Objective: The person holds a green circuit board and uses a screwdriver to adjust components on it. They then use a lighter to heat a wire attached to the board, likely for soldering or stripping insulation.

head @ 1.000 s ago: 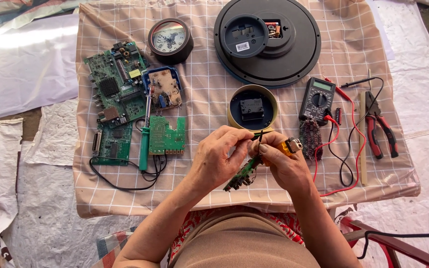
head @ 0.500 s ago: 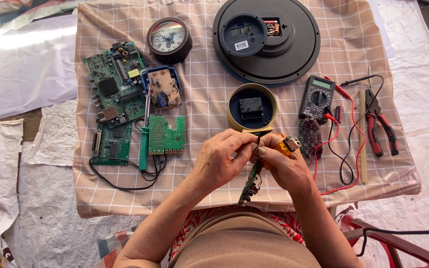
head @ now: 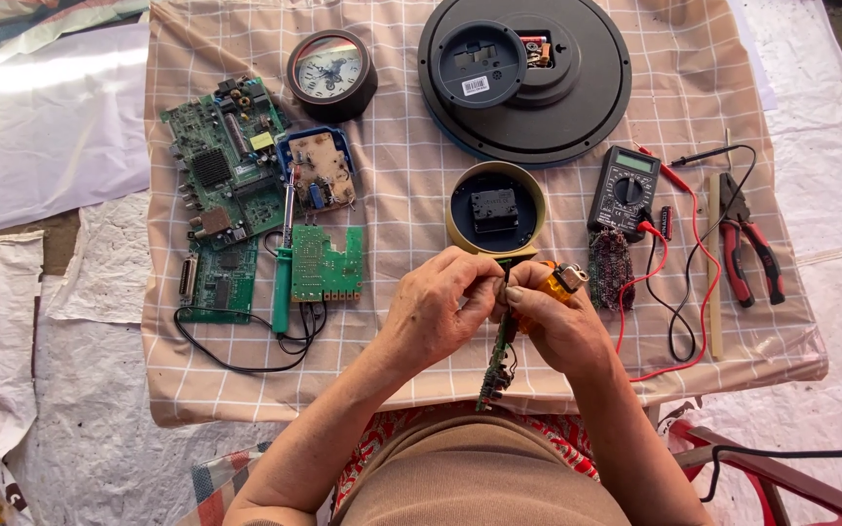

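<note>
Head view: I'm looking straight down at both hands meeting over the near edge of the checked cloth (head: 246,390).
Narrow circuit board: a slim green circuit strip (head: 495,365) stands almost on edge between the hands, its lower end hanging toward my lap, its top pinched at the fingertips.
Left hand: my left hand (head: 438,310) is curled tight, thumb and forefinger closed on the strip's upper end.
Right hand: my right hand (head: 554,326) is clenched too, fingers meeting the left hand's at the strip's top, with an orange lighter (head: 563,282) gripped in the fist, its metal head poking out above the knuckles.
Just beyond: a small round clock back with a tan rim (head: 495,208) lies face down, right above the fingertips.
Right of the hands: a dark wire-wool pad (head: 612,270), then a multimeter (head: 625,187) with red and black leads (head: 679,292) looping across the cloth, and red-handled pliers (head: 747,244) farther out.
Left of the hands: a soldering iron with a green handle (head: 284,282) lies between green circuit boards (head: 226,175), well apart from my hands.
Far edge: a large black wall clock (head: 524,78) lies face down beside a small round clock (head: 331,70) that shows its dial.
</note>
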